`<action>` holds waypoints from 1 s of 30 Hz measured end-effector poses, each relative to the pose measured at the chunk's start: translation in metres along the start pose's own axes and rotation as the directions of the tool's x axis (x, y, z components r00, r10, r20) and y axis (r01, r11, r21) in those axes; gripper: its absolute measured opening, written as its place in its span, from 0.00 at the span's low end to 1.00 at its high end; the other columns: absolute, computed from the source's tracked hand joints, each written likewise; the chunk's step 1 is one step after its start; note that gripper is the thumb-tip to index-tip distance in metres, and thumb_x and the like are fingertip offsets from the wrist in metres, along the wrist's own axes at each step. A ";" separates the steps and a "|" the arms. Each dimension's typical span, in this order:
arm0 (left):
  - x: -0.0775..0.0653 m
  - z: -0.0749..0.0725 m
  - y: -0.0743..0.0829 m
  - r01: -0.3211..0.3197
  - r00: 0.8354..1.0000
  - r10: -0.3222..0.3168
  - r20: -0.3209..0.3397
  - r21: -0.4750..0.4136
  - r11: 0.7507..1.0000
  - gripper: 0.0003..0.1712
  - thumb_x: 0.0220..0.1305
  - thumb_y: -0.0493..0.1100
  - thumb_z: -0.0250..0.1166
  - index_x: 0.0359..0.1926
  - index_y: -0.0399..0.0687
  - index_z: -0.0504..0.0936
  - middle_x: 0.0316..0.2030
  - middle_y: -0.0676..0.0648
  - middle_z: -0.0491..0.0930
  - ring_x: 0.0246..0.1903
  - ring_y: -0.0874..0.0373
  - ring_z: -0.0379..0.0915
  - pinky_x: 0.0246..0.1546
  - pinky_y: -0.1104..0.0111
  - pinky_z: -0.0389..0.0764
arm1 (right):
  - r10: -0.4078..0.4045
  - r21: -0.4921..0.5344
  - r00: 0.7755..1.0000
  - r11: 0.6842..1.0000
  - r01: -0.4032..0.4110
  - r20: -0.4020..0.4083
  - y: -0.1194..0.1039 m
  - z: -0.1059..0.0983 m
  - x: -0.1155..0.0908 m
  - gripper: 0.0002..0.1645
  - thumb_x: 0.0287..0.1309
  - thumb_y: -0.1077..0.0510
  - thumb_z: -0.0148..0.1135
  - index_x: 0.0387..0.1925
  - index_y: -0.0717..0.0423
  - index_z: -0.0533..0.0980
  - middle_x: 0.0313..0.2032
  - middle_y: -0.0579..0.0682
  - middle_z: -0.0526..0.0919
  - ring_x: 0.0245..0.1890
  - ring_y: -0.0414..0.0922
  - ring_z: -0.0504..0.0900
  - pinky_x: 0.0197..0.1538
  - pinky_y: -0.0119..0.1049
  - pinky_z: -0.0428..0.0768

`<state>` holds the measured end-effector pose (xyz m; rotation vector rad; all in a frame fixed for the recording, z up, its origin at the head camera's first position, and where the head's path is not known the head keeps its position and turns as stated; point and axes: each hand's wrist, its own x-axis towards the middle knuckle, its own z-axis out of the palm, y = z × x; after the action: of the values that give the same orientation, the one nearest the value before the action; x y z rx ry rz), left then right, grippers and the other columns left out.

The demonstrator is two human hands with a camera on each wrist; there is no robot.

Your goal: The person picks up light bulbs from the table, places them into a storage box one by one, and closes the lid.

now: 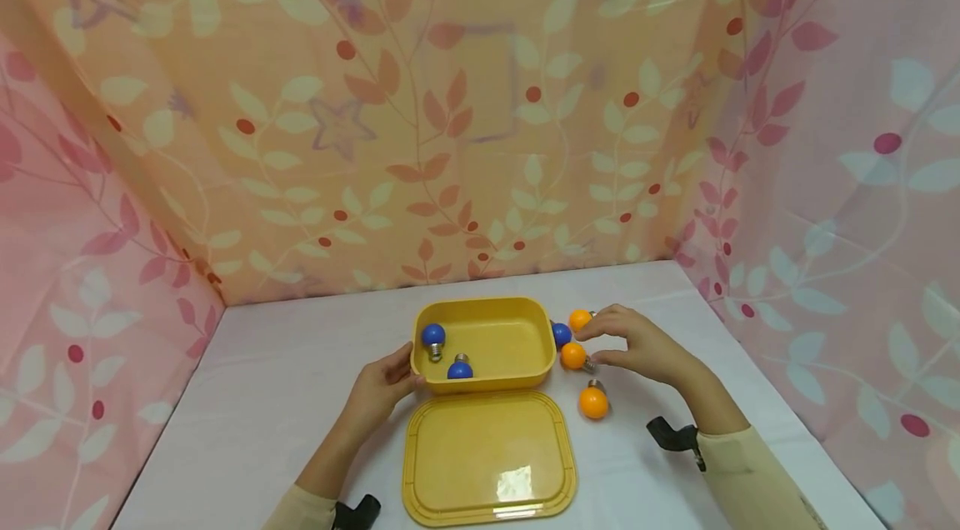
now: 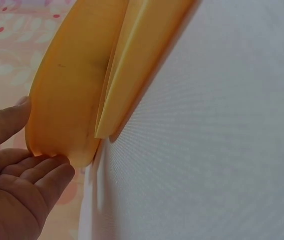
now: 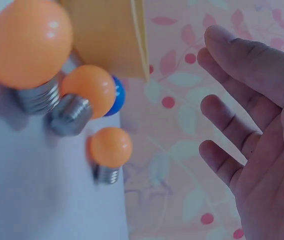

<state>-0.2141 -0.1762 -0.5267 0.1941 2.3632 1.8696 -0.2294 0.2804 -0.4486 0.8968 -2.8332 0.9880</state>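
A yellow plastic box (image 1: 487,386) sits uncovered on the table, two small blue light bulbs (image 1: 433,335) (image 1: 460,370) inside it. My left hand (image 1: 381,384) holds the box's left end, the thumb by the front corner and bent fingers against the wall. Over the loose bulbs right of the box hovers my right hand (image 1: 637,344), fingers spread and nothing between them. Below it are orange light bulbs (image 1: 573,356) (image 1: 581,320) and a blue bulb (image 1: 561,335) close to the box wall. Another orange bulb (image 1: 593,402) lies nearer me. The right wrist view shows the hand (image 3: 262,120) apart from the bulbs.
The yellow lid (image 1: 489,459) lies flat in front of the box. A white cloth (image 1: 247,413) covers the table. Patterned curtains (image 1: 420,138) stand behind and at both sides.
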 end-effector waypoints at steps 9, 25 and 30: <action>0.000 -0.001 0.002 -0.013 1.000 0.013 0.004 -0.018 1.000 0.42 0.65 0.36 0.71 0.76 0.42 0.64 0.70 0.40 0.72 0.68 0.48 0.71 0.57 0.71 0.81 | 0.113 0.081 0.994 0.990 -0.113 0.008 0.018 0.011 -0.022 0.20 0.60 0.55 0.74 0.54 0.39 0.85 0.51 0.34 0.82 0.54 0.41 0.77 0.61 0.55 0.81; -0.002 0.000 0.003 0.012 1.000 -0.011 0.020 -0.039 0.999 0.42 0.66 0.36 0.71 0.77 0.42 0.63 0.71 0.41 0.70 0.69 0.49 0.71 0.57 0.70 0.81 | 0.222 0.249 0.974 0.942 -0.225 0.039 0.050 0.040 -0.042 0.20 0.60 0.51 0.74 0.55 0.38 0.85 0.55 0.36 0.83 0.58 0.39 0.77 0.67 0.54 0.77; -0.002 -0.001 0.003 0.007 1.000 -0.005 0.029 -0.052 0.999 0.44 0.65 0.39 0.72 0.77 0.42 0.63 0.72 0.40 0.69 0.68 0.49 0.71 0.57 0.70 0.81 | 0.189 0.268 0.980 0.943 -0.199 0.063 0.056 0.045 -0.042 0.20 0.63 0.50 0.72 0.56 0.38 0.84 0.56 0.36 0.82 0.59 0.40 0.77 0.67 0.46 0.76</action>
<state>-0.2118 -0.1764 -0.5232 0.2073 2.2908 1.9099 -0.2161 0.3123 -0.5244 0.6621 -2.9062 1.4289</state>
